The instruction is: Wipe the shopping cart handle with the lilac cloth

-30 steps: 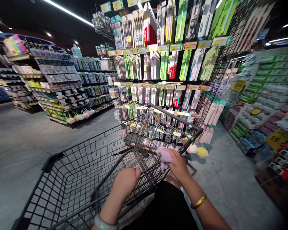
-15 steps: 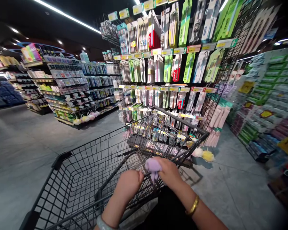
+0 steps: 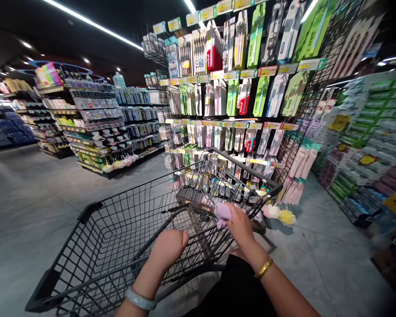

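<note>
A black wire shopping cart (image 3: 119, 203) stands side-on before me, its basket bare. My left hand (image 3: 170, 247) is a fist around the cart's near top rail, thumb uppermost; a pale bangle circles that wrist. Farther right along the same rail, my right hand (image 3: 240, 225) grips a crumpled lilac cloth (image 3: 223, 213), which hangs over or against the rail. Its fingertips are partly hidden. A gold bracelet is on the right wrist. The two fists are apart from each other.
Beyond the cart rises a rack of packaged toothbrushes (image 3: 218, 99) with price labels. Left across the aisle are stocked shelves (image 3: 95, 110). Stacked packs (image 3: 372, 127) line the right side. Fluffy yellow and pink items (image 3: 285, 214) hang low at the rack's corner above the grey floor (image 3: 326, 251).
My right hand has slid right and slightly up along the rail with the lilac cloth. The left hand has shifted a little left. The cart's left end sits slightly farther right in view.
</note>
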Demonstrator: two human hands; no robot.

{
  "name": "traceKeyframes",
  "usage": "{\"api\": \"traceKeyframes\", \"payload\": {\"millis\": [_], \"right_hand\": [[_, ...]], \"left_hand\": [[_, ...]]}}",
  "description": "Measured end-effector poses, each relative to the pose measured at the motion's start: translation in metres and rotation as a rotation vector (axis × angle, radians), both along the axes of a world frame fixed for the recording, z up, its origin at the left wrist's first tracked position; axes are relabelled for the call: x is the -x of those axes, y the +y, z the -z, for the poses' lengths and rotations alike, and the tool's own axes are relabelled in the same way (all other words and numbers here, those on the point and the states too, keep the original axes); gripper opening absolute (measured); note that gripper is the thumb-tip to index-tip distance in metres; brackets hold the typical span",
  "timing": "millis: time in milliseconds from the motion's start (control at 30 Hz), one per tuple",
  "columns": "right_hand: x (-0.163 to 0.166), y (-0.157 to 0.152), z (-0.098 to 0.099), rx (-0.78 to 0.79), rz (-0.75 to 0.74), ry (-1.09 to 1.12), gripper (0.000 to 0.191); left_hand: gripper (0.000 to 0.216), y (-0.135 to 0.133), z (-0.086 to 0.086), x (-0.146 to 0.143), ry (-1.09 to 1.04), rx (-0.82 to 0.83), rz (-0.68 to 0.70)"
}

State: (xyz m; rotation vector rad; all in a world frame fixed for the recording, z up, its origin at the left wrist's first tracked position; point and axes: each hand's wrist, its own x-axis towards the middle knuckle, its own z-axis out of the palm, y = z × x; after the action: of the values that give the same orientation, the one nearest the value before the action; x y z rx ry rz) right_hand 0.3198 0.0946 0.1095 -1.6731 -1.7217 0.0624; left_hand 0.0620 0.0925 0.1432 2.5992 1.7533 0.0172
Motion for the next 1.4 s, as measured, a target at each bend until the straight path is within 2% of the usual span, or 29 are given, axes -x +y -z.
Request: {"api": "traceKeyframes", "payload": {"millis": [167,267,400,500,633,733,800,867,967,1033,1100,1200,1300,1400], "right_hand": [[0.001,-0.009,0.011,-0.108,-0.138,-0.016,0.062],[0.013,-0.015,0.012,-0.139,-0.151,-0.020,0.062],[0.053,-0.027,0.005,-0.070,-0.190,-0.097,0.053],[0.069,-0.034,-0.001,-0.021,-0.224,-0.156,0.051],[0.039,-0.031,-0.008,0.077,-0.298,-0.146,0.061],[0.015,-0.025,-0.007,0.135,-0.243,-0.062,0.060],[0.018,-0.023,-0.001,0.116,-0.171,-0.019,0.056],[0.036,-0.024,0.008,0.042,-0.150,-0.015,0.056],[0.058,-0.028,0.016,-0.036,-0.248,-0.065,0.069],[0.051,-0.031,0.014,-0.020,-0.295,-0.085,0.074],[0.028,-0.034,0.011,0.012,-0.311,-0.086,0.076],[0.001,-0.036,0.011,-0.011,-0.250,-0.071,0.074],[0.008,-0.041,0.018,-0.112,-0.207,-0.057,0.072],[0.022,-0.049,0.020,-0.168,-0.333,-0.065,0.069]], "left_hand": [[0.061,-0.002,-0.004,0.018,0.023,-0.012,-0.005],[0.060,-0.003,-0.011,0.019,0.025,0.008,-0.038],[0.051,0.000,-0.020,-0.009,-0.077,0.024,-0.039],[0.051,0.007,-0.019,-0.034,-0.192,0.008,-0.059],[0.061,0.013,-0.009,-0.042,-0.190,0.016,-0.068],[0.069,0.015,-0.005,-0.038,-0.170,0.062,-0.030],[0.070,0.016,-0.005,-0.037,-0.166,0.095,-0.022],[0.062,0.017,-0.006,-0.036,-0.163,0.120,-0.011],[0.047,0.019,-0.007,-0.034,-0.170,0.161,0.012],[0.049,0.019,-0.007,-0.033,-0.177,0.162,0.000],[0.058,0.019,-0.007,-0.032,-0.170,0.152,-0.023],[0.062,0.016,-0.006,-0.036,-0.137,0.140,-0.040],[0.062,0.013,-0.008,-0.042,-0.106,0.102,-0.039],[0.063,0.010,-0.009,-0.043,-0.097,0.102,-0.025]]}}
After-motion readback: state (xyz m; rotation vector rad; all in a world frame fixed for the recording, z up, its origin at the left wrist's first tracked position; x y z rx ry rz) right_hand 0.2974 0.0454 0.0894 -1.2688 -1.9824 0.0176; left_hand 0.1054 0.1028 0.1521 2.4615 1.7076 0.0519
